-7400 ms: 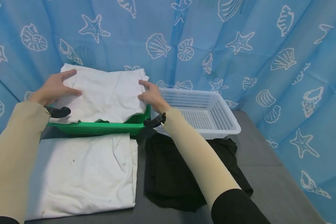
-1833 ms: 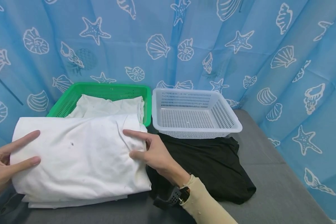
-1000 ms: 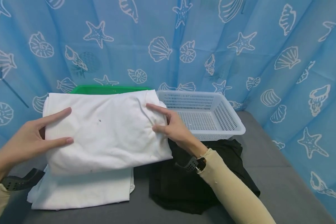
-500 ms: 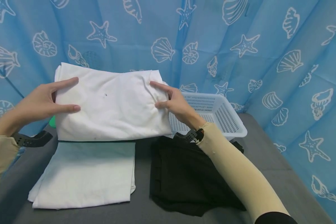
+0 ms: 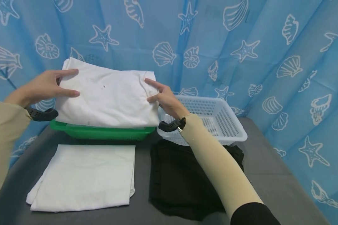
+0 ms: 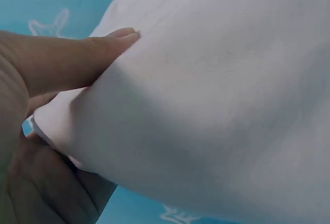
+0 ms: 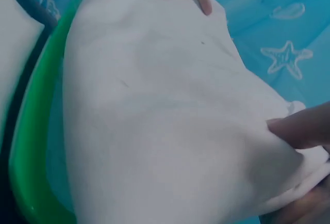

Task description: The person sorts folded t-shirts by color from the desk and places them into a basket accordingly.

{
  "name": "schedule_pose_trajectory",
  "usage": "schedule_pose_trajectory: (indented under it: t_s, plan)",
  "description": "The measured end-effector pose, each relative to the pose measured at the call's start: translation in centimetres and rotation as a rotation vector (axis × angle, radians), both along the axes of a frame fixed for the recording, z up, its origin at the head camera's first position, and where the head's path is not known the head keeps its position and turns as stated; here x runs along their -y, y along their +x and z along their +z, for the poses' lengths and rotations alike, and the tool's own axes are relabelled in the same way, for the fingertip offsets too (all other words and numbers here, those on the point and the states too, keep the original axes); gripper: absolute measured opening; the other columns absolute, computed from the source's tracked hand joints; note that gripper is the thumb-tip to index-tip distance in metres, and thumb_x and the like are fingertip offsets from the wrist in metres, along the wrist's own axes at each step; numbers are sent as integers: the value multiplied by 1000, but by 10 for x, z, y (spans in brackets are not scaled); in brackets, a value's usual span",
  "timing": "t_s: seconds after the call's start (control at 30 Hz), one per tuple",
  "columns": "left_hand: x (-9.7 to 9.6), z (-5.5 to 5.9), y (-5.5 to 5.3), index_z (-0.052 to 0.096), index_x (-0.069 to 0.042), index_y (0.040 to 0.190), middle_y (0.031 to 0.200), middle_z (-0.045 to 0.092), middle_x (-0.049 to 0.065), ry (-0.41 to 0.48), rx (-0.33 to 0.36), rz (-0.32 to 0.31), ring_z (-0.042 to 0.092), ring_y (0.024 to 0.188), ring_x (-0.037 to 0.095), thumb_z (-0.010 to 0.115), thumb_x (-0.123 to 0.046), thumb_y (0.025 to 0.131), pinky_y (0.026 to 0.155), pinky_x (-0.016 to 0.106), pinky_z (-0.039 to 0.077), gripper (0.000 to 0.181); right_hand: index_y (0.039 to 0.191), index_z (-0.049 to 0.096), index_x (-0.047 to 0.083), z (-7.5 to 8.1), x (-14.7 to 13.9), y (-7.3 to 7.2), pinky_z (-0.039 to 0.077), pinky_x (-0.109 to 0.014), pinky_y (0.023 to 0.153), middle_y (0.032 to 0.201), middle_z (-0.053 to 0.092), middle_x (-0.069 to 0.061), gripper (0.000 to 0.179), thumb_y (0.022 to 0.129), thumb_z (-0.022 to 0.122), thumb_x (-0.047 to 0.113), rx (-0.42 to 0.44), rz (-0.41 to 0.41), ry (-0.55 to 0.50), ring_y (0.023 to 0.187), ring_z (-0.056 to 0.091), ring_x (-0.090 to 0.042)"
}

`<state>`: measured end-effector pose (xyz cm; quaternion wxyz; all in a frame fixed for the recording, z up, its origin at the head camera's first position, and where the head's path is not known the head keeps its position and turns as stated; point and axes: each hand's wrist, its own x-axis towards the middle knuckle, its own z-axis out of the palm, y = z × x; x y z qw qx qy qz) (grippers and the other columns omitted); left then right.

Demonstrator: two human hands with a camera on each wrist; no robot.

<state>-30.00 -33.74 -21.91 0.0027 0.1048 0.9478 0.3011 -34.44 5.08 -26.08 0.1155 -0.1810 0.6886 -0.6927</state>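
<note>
A folded white cloth (image 5: pixel 110 97), with a small dark spot on it, hangs between both hands over the green basket (image 5: pixel 107 133). My left hand (image 5: pixel 49 85) grips its left edge, thumb and a finger on the near face and other fingers behind, as the left wrist view shows with the thumb (image 6: pixel 77 61) on the fabric. The right hand (image 5: pixel 167 98) pinches the opposite edge; in the right wrist view its thumb (image 7: pixel 301 128) presses the cloth's layers. Most of the basket's inside is hidden behind the cloth.
Another folded white cloth (image 5: pixel 84 178) lies on the grey table (image 5: pixel 270 187) in front of the green basket. Right of it is a folded black cloth (image 5: pixel 183 184), partly under the right forearm. A white basket (image 5: pixel 205 115) stands behind that; a blue curtain (image 5: pixel 200 37) closes the back.
Both hands lifted the upper white cloth from the near pile and carried it away from the body, over the green basket. Earlier they held another white cloth there, later seen lying in that basket.
</note>
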Motion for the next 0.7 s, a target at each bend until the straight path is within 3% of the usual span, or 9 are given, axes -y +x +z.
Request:
schedule_pose_trajectory:
  t_s: [0.07,0.13,0.2,0.47,0.6,0.7]
  plan:
    - [3,-4,-7,9,-23,159,160,0,24,30,53,-17,15,141,46,75,-39,88,95,59,40,99,142,55,26,-7,3,-6,38,-46,104,153,33,6,77,80,63,-19,19,9,-17,127,44,-22]
    - [3,-11,-14,6,-21,159,161,-6,22,39,87,-17,1,143,47,75,-40,88,101,70,26,101,143,55,26,-15,5,-11,37,-46,105,155,30,6,77,81,62,-19,45,3,-19,129,43,-21]
    - [3,-17,-21,5,-19,159,161,-7,22,42,109,-19,-3,144,47,75,-40,88,103,71,21,102,143,55,25,-23,8,-16,36,-47,106,157,27,4,77,81,61,-19,73,-16,-9,131,41,-21]
    - [1,-38,-36,6,-13,159,159,-7,26,19,157,-28,-4,142,50,74,-39,89,101,74,19,102,145,51,19,-41,20,-21,36,-44,107,159,25,-2,74,83,60,-19,135,-102,36,137,36,-24]
    - [3,-42,-37,12,-3,157,156,0,33,-29,195,-46,-1,140,54,73,-30,91,99,75,20,94,146,48,11,-37,25,-17,43,-39,102,155,31,-9,69,84,65,-13,95,-111,255,131,42,-25]
    - [4,-48,-33,24,8,151,150,14,40,-107,193,-65,22,133,57,70,-20,92,93,71,33,80,146,46,4,-28,22,-10,50,-39,93,150,38,-17,66,85,67,-10,59,-58,414,119,53,-31]
